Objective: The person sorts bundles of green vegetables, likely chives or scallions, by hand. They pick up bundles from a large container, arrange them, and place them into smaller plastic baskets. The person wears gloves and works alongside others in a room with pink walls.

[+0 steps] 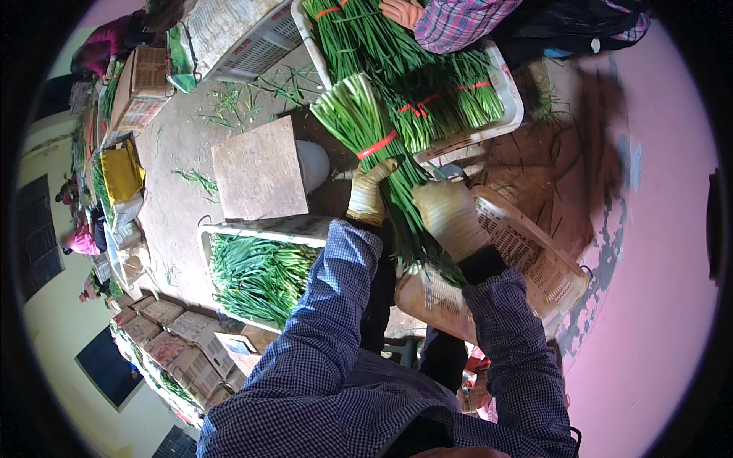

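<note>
Both my gloved hands grip one long bundle of green chives (359,122), tied with a red band near its pale cut ends. My left hand (368,192) clasps the bundle just below the band. My right hand (450,217) holds it lower down, over a tilted white slatted crate (534,267). The bundle's cut ends point up toward a white crate (508,95) filled with more banded chive bundles.
A square board on a white scale (263,168) sits left of the bundle. A white crate of loose chives (259,271) lies at lower left, with cardboard boxes (191,347) beyond. Another person's hand and plaid sleeve (447,19) reach in at the top. Chive scraps litter the floor.
</note>
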The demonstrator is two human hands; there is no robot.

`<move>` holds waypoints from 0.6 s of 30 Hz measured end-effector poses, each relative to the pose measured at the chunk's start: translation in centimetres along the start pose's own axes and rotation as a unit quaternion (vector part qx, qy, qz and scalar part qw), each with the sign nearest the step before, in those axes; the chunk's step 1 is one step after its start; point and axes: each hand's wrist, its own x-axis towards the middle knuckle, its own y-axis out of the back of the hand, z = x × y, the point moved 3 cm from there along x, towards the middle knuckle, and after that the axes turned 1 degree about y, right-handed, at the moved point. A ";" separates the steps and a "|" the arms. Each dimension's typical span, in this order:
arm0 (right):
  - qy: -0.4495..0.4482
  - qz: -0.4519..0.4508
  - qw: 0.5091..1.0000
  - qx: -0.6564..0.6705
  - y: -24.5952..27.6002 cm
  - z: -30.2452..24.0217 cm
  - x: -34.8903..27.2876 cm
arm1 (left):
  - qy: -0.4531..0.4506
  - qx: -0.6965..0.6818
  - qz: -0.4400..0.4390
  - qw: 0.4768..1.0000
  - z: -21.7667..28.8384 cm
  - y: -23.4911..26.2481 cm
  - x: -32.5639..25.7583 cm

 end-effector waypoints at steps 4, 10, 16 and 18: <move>-0.041 -0.104 0.989 0.092 -1.8 1.6 -3.6 | -0.021 -0.082 0.009 0.996 1.3 -0.4 -0.6; -0.167 -0.287 0.943 -0.014 -0.3 8.6 -9.1 | -0.073 -0.057 0.020 0.996 4.9 -1.4 -2.4; -0.126 0.163 0.967 0.150 3.9 8.0 -3.8 | -0.091 0.075 -0.001 0.993 2.7 0.9 -1.8; -0.014 0.167 0.957 0.237 3.9 6.0 -1.5 | -0.087 0.110 -0.048 0.989 0.6 1.8 -1.5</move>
